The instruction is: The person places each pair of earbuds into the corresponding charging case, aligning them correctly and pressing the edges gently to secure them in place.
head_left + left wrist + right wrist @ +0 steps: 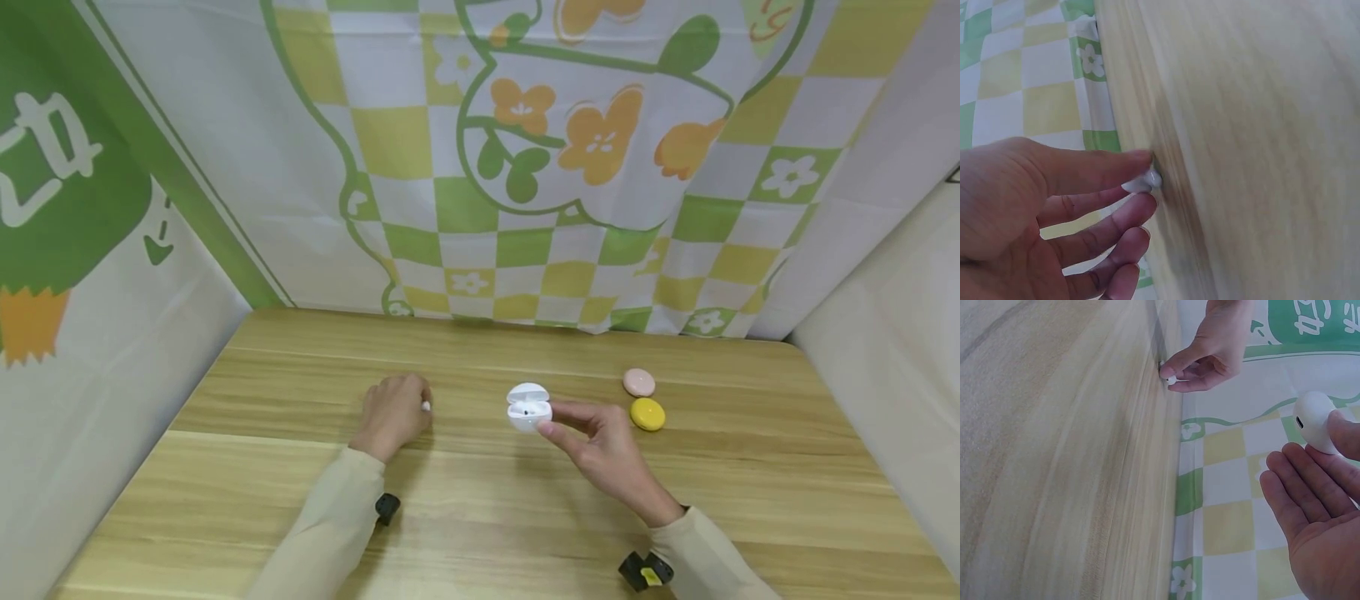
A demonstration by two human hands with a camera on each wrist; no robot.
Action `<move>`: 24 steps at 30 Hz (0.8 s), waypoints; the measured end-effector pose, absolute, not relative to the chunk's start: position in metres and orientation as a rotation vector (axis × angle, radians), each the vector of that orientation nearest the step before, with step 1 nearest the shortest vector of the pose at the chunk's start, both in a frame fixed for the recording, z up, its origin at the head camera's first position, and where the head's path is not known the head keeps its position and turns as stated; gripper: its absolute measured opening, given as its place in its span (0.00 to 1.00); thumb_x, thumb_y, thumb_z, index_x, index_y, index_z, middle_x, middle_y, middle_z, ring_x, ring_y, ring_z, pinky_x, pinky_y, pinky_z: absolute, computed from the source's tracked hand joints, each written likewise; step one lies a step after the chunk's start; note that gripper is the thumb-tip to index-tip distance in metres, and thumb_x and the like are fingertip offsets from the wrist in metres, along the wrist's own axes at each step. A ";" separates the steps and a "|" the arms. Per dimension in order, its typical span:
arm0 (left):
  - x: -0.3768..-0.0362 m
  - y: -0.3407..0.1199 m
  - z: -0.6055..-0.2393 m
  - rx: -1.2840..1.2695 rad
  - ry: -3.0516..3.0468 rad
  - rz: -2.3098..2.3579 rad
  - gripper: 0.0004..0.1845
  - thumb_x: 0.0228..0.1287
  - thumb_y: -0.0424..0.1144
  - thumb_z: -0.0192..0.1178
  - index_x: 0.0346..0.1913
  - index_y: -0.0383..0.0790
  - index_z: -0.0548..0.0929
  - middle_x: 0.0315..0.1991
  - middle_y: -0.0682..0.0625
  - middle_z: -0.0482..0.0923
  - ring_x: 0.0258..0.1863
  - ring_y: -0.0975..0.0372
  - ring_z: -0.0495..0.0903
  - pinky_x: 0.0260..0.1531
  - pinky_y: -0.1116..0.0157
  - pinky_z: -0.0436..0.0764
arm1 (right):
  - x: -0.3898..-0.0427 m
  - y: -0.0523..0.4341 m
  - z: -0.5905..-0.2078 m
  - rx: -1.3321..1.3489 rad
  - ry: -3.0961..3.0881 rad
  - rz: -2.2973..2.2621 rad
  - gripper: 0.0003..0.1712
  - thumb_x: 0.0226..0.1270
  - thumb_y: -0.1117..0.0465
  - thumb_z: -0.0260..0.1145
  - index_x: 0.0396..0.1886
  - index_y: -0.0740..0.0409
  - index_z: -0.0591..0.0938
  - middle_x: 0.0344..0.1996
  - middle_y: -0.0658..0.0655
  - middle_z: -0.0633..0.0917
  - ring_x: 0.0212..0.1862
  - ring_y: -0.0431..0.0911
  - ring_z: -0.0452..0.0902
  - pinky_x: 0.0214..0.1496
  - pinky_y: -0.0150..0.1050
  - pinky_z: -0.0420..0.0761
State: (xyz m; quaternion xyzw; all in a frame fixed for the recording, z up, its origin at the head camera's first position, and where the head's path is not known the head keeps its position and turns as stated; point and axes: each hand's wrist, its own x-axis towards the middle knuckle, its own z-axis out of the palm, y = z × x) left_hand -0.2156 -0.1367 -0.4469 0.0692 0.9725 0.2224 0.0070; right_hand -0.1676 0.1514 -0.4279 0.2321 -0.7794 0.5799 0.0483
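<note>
In my left hand [393, 412] a small white earbud [1149, 180] is pinched between thumb and fingertips, low over the table. Most of the earbud is hidden by the fingers. My right hand [600, 446] grips a rounded white earbud charging case [529, 421] between thumb and fingers. Its lid [528, 393] stands raised, and a small dark spot shows inside the case. From the right wrist view, the case [1313, 422] shows a dark port on its outside, with the other fingers extended below. The two hands are apart, the case to the right of the earbud.
A pink round disc-like case [639, 382] and a yellow one [648, 414] lie on the wooden table [465, 525], beyond the right hand. A checkered, flowered cloth [525, 250] hangs at the table's back edge. Light cloth walls stand at both sides.
</note>
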 end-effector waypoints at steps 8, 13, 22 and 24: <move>-0.214 -0.134 -0.443 0.243 2.995 0.815 0.13 0.62 0.28 0.65 0.50 0.31 0.86 0.38 0.43 0.86 0.21 0.61 0.74 0.27 0.61 0.77 | -0.167 0.152 -0.427 0.700 -2.371 1.800 0.13 0.66 0.71 0.71 0.49 0.69 0.87 0.46 0.61 0.89 0.49 0.50 0.86 0.52 0.42 0.83; -0.209 -0.131 -0.435 0.301 2.916 1.012 0.13 0.68 0.31 0.64 0.53 0.32 0.85 0.42 0.44 0.85 0.33 0.58 0.79 0.34 0.60 0.81 | -0.168 0.153 -0.427 0.692 -2.360 1.826 0.13 0.66 0.71 0.71 0.50 0.69 0.87 0.46 0.61 0.89 0.49 0.48 0.86 0.52 0.40 0.83; -0.202 -0.127 -0.419 0.365 2.796 1.305 0.14 0.69 0.32 0.64 0.55 0.31 0.84 0.44 0.46 0.83 0.46 0.53 0.80 0.50 0.53 0.80 | -0.168 0.153 -0.426 0.704 -2.334 1.813 0.14 0.66 0.72 0.70 0.50 0.70 0.86 0.46 0.62 0.88 0.51 0.48 0.85 0.52 0.38 0.83; -0.201 -0.126 -0.418 0.385 2.790 1.336 0.14 0.68 0.32 0.65 0.54 0.31 0.84 0.43 0.47 0.83 0.44 0.55 0.80 0.49 0.55 0.81 | -0.168 0.153 -0.426 0.701 -2.334 1.812 0.13 0.66 0.72 0.70 0.50 0.70 0.86 0.46 0.62 0.88 0.51 0.48 0.85 0.52 0.39 0.84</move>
